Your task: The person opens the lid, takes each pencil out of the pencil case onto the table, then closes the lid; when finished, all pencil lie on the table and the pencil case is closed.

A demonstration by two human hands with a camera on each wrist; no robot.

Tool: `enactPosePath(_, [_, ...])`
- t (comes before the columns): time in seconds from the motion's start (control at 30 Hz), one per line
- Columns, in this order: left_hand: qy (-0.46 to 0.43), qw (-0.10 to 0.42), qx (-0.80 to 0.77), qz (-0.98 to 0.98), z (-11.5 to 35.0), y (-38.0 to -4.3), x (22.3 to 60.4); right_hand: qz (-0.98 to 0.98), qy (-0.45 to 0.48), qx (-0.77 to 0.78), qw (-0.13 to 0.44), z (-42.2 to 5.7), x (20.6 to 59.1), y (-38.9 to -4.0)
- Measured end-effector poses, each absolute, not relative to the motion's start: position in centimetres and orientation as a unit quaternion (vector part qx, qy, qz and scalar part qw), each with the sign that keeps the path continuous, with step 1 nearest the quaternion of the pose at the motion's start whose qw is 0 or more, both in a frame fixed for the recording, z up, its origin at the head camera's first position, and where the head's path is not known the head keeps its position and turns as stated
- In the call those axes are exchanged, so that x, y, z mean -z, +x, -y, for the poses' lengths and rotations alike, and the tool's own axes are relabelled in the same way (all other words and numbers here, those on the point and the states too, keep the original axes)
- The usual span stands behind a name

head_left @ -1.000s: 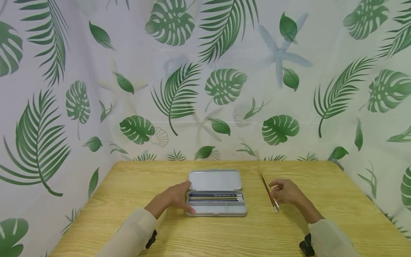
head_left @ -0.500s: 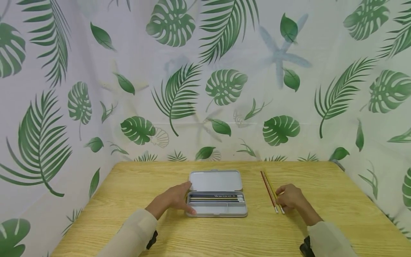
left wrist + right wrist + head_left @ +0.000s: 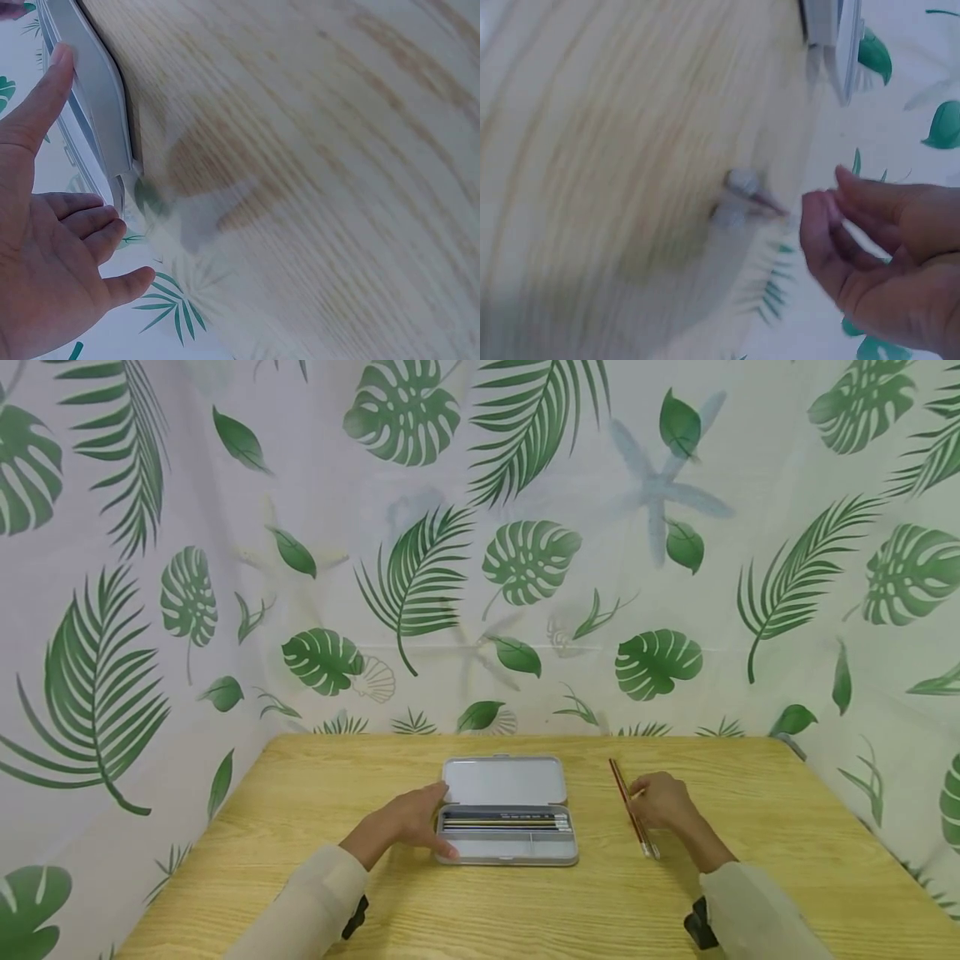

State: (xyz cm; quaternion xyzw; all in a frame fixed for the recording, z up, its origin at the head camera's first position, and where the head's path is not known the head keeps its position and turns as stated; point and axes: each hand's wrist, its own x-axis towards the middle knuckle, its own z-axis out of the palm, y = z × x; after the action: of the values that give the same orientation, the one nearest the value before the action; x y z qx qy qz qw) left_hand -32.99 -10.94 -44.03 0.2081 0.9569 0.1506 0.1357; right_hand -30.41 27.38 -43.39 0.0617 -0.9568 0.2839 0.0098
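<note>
A grey pencil case (image 3: 506, 862) lies open on the table, its lid (image 3: 504, 782) tipped back. Several dark and striped pencils (image 3: 502, 822) fill its rear compartment. My left hand (image 3: 408, 818) rests at the case's left end, thumb straight on the front rim and fingers by the hinge. Right of the case lie a red pencil (image 3: 628, 806) and, beside it, a yellow pencil (image 3: 654, 847) mostly hidden by my right hand (image 3: 663, 800). That hand pinches the yellow pencil with bent fingers. In the right wrist view, the two pencil ends (image 3: 741, 181) are blurred.
The wood-grain table (image 3: 360, 910) runs back to a leaf-printed cloth (image 3: 450, 693), which also hangs along both sides. Dark straps (image 3: 701, 922) show under the sleeves. The case's front compartment (image 3: 487, 847) has a small divider.
My right hand drew the yellow pencil rightward, apart from the red one, then moved forward and left, bringing its end back closer to the red pencil. My left hand and the case stayed put.
</note>
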Motion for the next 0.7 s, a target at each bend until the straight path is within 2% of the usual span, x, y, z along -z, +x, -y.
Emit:
enactPosePath(0.17, [0.208, 0.136, -0.157, -0.956, 11.1, -33.0, 44.0, 0.917, 0.136, -0.376, -0.012, -23.9, 43.0, -31.3])
enactPosePath(0.37, [0.209, 0.136, -0.161, -0.955, 11.2, -33.1, 44.0, 0.901, 0.219, -0.372, -0.046, -20.3, 43.3, -32.2])
enactPosePath(0.57, [0.206, 0.136, -0.161, -0.956, 11.1, -33.1, 44.1, 0.892, 0.249, -0.367, -0.085, -18.1, 43.8, -32.3])
enactPosePath(0.7, [0.209, 0.136, -0.162, -0.955, 11.2, -33.2, 44.2, 0.896, 0.233, -0.363, -0.105, -17.2, 44.0, -32.2])
